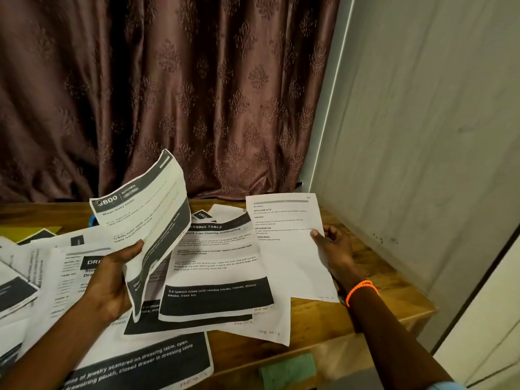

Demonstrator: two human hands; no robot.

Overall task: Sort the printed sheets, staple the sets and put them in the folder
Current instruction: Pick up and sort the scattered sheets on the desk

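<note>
Pinching a curled sheet (146,220) headed "KITCHEN, Wash baby bottle", long axis tilted up-right, the left hand (112,280) lifts it; the right hand (336,249) pinches a near-upright plain page (284,249).

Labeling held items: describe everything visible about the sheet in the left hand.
The sheet is white printed paper with dark bands, headed "KITCHEN" and "Wash baby bottle", with a number ending in 800. It is lifted off the table, standing roughly upright and curling, top corner toward the curtain. The left hand grips its lower left edge, thumb on the front. Its lower part overlaps the papers lying behind it.
</note>
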